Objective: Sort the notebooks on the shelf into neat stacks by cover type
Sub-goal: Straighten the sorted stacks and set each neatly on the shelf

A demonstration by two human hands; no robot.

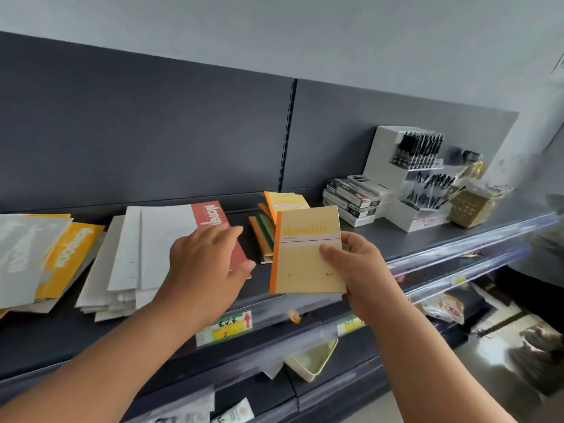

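My right hand (360, 270) grips a small yellow notebook with an orange spine (302, 261), thumb on its cover, lifted just above the shelf (396, 236). My left hand (204, 264) rests with relaxed fingers on a red-covered notebook (215, 216) lying atop a fanned stack of white notebooks (134, 254). Behind the held notebook sits a loose pile of small yellow, orange and green notebooks (274, 221). At the far left lie grey and yellow-orange notebooks (45, 254).
Boxes of pens (354, 199), a white pen display stand (409, 166) and a gold mesh holder (470, 209) fill the shelf's right end. A price-tag rail (225, 328) runs along the front edge. Lower shelves hold packaged goods.
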